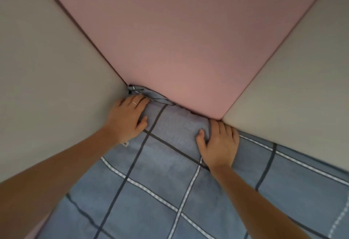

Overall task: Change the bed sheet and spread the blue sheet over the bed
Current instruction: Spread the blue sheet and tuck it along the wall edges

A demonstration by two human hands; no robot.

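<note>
Beneath both hands lies the blue sheet (160,191), drawn up into the bed's far corner and spread back toward the person across the visible surface. The left hand (128,118) is palm down with fingers nearly straight, pressing the cloth toward the seam ahead of it; a thin ring (134,103) shows on one finger, and nothing is gripped. The right hand (220,142) has its fingers curled down over the sheet's edge where it meets the padding, with the thumb set against a raised fold, so a ridge of cloth is pinched between them. Just beyond the left fingertips, a bunched hem (145,93) stands proud of the gap, not yet tucked. The material is judged light, soft and limp: a matt woven cloth with dark and white grid lines, likely to crease and drag and not fragile. The best hold is judged to be a pinch at hem or corner, with the other palm smoothing. Beyond the hands rises a pink padded panel (179,40), smooth, with a rounded lower corner. Outboard of the left hand stands a beige panel (47,68), and outboard of the right a second beige panel (302,87), both plain and cushioned.
</note>
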